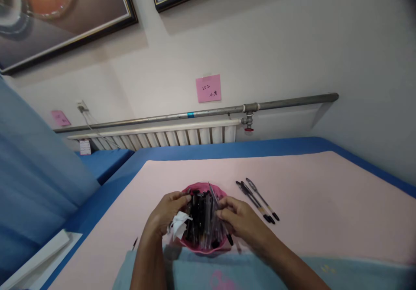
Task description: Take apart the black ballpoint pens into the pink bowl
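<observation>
A pink basket (208, 251) with a wavy rim stands in front of me, filled with clear and black pen parts (201, 216). My right hand (238, 216) pinches a slim pen (213, 194) over the basket's right side, tilted, its black end low and toward me. At the left rim is my left hand (169, 212), thumb and fingers closed. A crumpled white tissue (180, 225) hangs from under its fingers; whether the fingertips also hold a small part cannot be made out. Right of the basket, 3 pens (255, 197) with black ends lie side by side.
A pale pink sheet (325, 203) covers the blue-edged table. One small dark pen-like piece (134, 243) lies at the near left. Blue cloth (260, 268) lies along the near edge. Beyond are a radiator (182, 136) and a pipe (292, 102); a blue curtain (32, 186) hangs left.
</observation>
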The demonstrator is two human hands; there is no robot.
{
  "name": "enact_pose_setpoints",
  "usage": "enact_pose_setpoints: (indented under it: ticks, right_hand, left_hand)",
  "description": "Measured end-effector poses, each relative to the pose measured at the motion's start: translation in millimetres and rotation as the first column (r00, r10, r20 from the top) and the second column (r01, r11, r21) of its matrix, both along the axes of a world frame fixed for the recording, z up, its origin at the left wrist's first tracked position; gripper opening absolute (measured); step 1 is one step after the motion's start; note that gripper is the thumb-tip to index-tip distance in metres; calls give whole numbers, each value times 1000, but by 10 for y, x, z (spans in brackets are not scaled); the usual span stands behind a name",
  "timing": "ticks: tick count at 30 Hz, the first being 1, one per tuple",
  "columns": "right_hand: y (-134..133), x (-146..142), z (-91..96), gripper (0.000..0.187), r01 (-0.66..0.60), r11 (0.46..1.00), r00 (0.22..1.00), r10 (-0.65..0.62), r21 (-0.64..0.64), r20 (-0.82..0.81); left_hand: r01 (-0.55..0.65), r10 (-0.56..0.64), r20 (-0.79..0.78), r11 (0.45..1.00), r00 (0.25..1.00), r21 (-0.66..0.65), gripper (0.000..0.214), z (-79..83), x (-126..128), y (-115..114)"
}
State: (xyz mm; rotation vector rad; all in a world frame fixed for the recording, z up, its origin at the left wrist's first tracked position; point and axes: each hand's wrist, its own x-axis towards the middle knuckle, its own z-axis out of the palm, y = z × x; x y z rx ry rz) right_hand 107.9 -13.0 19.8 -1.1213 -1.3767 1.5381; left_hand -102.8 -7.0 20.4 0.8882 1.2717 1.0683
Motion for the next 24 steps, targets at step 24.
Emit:
enact_pose_setpoints:
  ticks: [24]
  right_hand:
    - [89,190,-25,19,200,976,907,-219,-89,-361]
  left_hand:
    - [499,-338,-545,848,767,176,25,132,767,-168]
